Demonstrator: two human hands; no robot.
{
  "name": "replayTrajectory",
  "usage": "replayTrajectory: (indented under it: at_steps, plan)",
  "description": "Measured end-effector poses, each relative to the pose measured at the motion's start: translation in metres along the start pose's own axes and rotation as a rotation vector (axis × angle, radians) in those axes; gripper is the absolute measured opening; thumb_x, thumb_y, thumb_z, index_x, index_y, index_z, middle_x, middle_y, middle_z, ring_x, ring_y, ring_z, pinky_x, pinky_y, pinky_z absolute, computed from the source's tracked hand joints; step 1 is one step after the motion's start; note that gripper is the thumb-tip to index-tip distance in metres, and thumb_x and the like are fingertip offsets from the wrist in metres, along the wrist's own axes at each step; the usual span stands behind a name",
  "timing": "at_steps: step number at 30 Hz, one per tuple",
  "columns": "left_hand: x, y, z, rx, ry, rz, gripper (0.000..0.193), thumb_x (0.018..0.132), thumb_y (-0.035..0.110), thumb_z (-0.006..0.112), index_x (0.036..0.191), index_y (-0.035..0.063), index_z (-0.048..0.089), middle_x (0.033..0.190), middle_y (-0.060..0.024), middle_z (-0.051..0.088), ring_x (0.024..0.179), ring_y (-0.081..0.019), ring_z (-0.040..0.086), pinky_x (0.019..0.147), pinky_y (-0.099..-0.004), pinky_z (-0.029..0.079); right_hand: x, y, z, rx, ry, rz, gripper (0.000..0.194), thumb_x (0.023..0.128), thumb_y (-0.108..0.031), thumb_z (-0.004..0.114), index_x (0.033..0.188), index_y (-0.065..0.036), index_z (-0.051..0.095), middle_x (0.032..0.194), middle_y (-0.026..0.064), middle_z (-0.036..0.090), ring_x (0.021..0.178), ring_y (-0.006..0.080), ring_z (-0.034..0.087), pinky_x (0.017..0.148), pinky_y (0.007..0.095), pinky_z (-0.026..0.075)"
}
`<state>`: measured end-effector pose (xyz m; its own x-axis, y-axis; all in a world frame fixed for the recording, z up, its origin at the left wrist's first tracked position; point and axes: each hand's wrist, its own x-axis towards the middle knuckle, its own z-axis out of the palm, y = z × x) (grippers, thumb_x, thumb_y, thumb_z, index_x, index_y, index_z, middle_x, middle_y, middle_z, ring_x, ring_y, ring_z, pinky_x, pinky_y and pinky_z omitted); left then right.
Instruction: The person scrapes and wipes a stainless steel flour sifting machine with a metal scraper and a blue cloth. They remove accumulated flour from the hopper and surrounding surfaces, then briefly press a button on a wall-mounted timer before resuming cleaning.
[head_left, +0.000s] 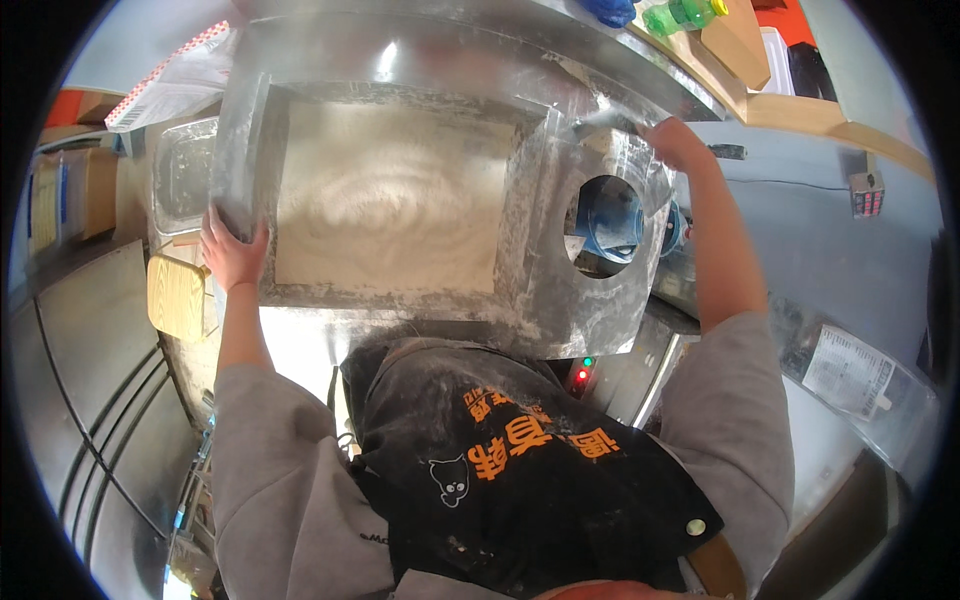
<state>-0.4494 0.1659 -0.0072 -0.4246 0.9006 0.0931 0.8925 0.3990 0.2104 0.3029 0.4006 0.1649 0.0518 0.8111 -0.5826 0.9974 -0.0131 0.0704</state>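
A metal worktable (540, 300) lies before me, its surface dusted with white powder. Its sunken rectangular basin holds a layer of pale flour-like powder (390, 202) with ripples in it. My left hand (234, 247) rests on the table's left rim, fingers spread, thumb on the inner side. At the upper right, my right hand (675, 142) is closed at the table's far corner, beside a dark curved thing partly hidden by glare; what it grips is unclear. A round hole (576, 247) in the table's right part shows a blue plastic container (611, 225) below.
A clear plastic tub (184, 176) stands left of the table, above a wooden stool (176, 298). Cardboard (731, 52) and a green bottle (681, 15) lie at the upper right. Below the table's right edge is a metal unit (630, 375) with indicator lights.
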Motion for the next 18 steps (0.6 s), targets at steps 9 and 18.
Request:
replayTrajectory:
  at_steps: [9,18]
  plan:
    - [-0.001,-0.003,0.0,0.007,0.002,0.022,0.105,0.082,0.051,0.089,0.166,0.0087,0.042,0.163,-0.0148,0.05,0.147,-0.0397,0.051,0.121,-0.0557,0.042,0.063,-0.024,-0.024,-0.147,0.07,-0.033,0.05,0.106,-0.037,0.058,0.138,-0.002,0.073,0.129,0.0281,0.075,0.115,0.0433,0.074,0.102,0.0496,0.057]
    - [-0.001,-0.004,0.003,0.011,0.015,0.034,0.105,0.083,0.055,0.087,0.166,0.0087,0.042,0.162,-0.016,0.051,0.148,-0.0395,0.05,0.122,-0.0555,0.042,-0.035,-0.009,0.033,-0.006,0.013,0.029,0.044,0.102,-0.032,0.058,0.109,0.006,0.079,0.115,0.0347,0.075,0.109,0.0504,0.073,0.101,0.0553,0.057]
